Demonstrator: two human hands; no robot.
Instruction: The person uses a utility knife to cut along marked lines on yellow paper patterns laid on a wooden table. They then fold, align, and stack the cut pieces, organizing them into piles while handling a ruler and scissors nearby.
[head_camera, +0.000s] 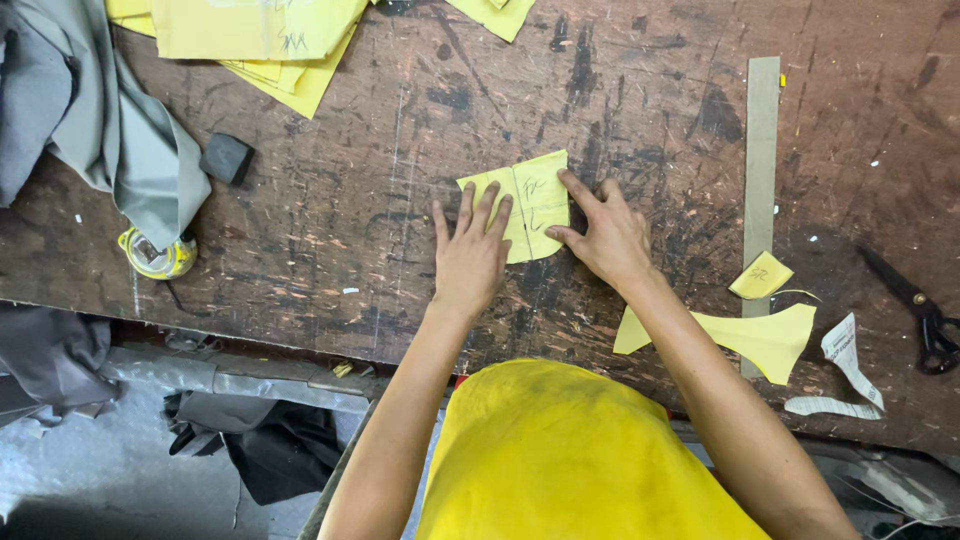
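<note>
Fingers of the left hand (468, 262) and right hand (607, 238) press flat, spread, gripping nothing, on the yellow paper piece (528, 203), which might slip or crease beneath uneven pressure.

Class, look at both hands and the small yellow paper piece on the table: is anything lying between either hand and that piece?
Nothing visible. The left hand lies flat on the yellow paper piece, and the right hand touches its right edge with finger and thumb. The black block and scissors lie well aside.
</note>
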